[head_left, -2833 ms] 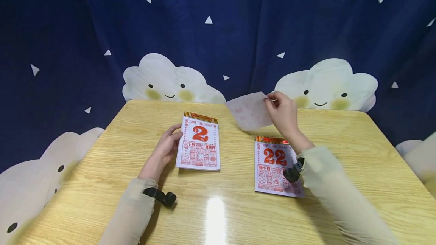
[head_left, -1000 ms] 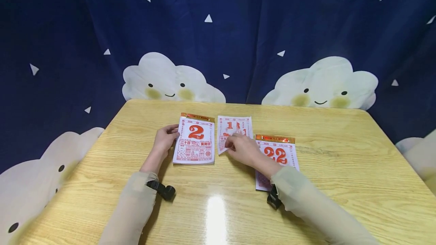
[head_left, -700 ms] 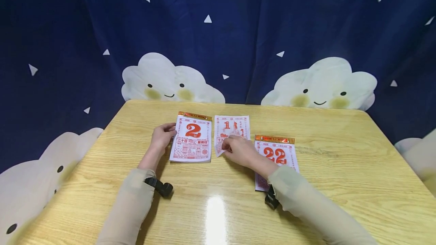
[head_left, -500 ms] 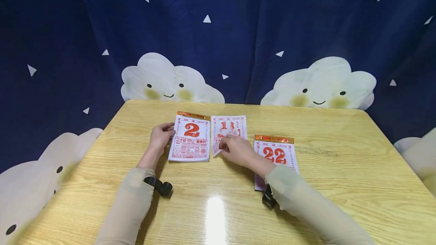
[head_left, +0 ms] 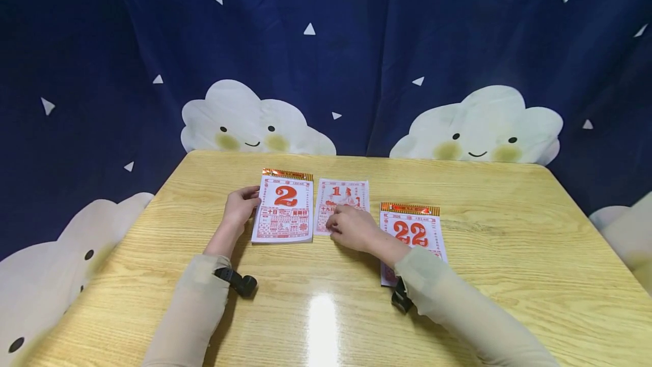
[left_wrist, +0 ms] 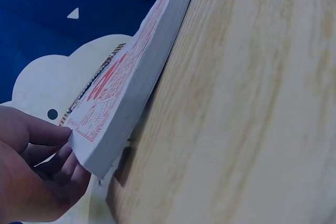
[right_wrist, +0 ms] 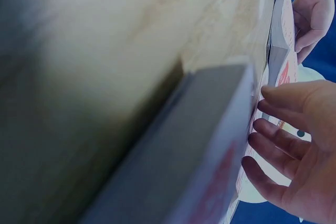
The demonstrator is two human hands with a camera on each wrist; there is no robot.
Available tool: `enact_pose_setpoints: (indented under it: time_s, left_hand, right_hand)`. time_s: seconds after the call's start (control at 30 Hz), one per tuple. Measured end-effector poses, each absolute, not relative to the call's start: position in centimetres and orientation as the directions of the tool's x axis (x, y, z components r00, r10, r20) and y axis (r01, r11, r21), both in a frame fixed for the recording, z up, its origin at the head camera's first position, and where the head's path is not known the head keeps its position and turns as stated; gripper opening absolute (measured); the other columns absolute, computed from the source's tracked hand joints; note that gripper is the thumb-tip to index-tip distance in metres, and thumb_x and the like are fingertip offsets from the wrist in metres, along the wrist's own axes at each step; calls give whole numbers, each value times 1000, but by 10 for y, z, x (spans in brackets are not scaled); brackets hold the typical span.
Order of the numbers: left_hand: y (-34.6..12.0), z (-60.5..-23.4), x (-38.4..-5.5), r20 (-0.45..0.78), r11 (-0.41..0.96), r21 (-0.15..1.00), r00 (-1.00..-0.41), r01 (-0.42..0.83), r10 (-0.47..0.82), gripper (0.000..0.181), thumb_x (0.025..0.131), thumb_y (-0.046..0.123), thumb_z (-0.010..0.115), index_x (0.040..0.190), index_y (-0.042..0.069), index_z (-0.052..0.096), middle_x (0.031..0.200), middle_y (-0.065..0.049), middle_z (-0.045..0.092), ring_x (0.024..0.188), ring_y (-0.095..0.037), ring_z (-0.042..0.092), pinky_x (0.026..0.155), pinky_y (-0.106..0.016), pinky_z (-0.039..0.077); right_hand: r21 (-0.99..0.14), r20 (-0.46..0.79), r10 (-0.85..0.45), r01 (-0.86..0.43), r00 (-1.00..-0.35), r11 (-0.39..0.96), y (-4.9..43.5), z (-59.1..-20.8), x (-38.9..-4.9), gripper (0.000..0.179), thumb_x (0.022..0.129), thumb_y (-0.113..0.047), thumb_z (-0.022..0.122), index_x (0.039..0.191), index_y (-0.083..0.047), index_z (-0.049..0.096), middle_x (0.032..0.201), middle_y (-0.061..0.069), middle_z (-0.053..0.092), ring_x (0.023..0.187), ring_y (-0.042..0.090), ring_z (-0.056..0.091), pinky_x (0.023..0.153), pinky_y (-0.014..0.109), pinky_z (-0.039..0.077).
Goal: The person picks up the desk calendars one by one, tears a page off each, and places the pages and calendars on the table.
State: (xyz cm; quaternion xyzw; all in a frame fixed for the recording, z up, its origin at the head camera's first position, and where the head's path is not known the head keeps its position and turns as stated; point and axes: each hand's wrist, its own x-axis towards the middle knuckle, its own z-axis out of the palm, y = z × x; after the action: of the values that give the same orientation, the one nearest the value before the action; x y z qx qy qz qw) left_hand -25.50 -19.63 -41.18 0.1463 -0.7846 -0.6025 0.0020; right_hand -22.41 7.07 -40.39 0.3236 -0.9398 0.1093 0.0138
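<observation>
1. The sheet [head_left: 342,192], printed with a red 1, lies flat on the table [head_left: 514,237], between the 2 pad [head_left: 282,209] and the 22 pad [head_left: 411,232]. In the earliest frame it was up in the air, beyond the 22 pad; half a second ago its near left corner was raised.
2. The right hand [head_left: 354,227] rests its fingertips on the near part of the sheet. Its fingers are loosely bent and spread, gripping nothing; half a second ago they pinched that raised corner.
3. The left hand [head_left: 240,207] holds the left edge of the 2 pad, thumb on the top page and fingers curled at the edge and below, as the left wrist view shows.
4. The 2 pad sits farther left than in the earliest frame, its right edge just beside the sheet.
5. The 22 pad keeps its place on the table. The right forearm now covers its near part, which was mostly uncovered at first.
6. Both wrists wear black straps, the left strap [head_left: 236,282] and the right strap [head_left: 402,298]. Behind, the blue curtain [head_left: 351,44] looks unchanged.
</observation>
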Motion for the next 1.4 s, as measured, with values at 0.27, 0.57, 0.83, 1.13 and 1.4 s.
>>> enact_pose_setpoints:
  time_s: [0.27,0.57,0.83,1.13,1.4]
  left_hand:
    - [-199,-410,-257,-168,305,926,-967,-221,-193,49,80,-8,46,129,-5,46,122,-24,53,72,-6,50,56,-15,44]
    - [-199,-411,-257,-157,346,907,-955,-241,-251,44,80,-6,48,124,-3,53,119,-21,56,87,-17,55,64,-15,46]
    - [-196,-408,-256,-156,416,879,-966,-231,-206,45,83,1,51,127,-2,49,126,-21,51,107,-26,50,89,-32,45]
    - [-192,-405,-255,-133,489,852,-981,-186,-142,47,86,5,52,131,-4,43,130,-25,47,121,-33,43,102,-40,36]
    - [-190,-402,-251,-152,502,846,-984,-177,-91,53,87,8,52,137,-2,35,135,-26,40,124,-36,39,105,-42,32]
  right_hand:
    - [-207,114,-602,-611,-790,764,72,-405,-224,12,82,-16,64,91,-20,71,89,-3,59,85,14,56,73,33,50]
    - [-222,121,-614,-624,-780,749,69,-406,-223,12,82,-14,64,91,-18,71,88,-2,58,84,15,56,70,33,50]
    - [-220,131,-607,-620,-784,753,71,-406,-223,12,80,-13,65,89,-18,71,87,-2,58,84,15,56,70,33,50]
    - [-218,148,-605,-622,-782,752,71,-407,-223,12,80,-12,65,89,-18,71,88,-2,59,84,15,56,70,32,50]
    - [-214,130,-599,-612,-790,761,71,-406,-223,11,81,-13,65,90,-18,71,87,-3,57,82,14,55,67,31,50]
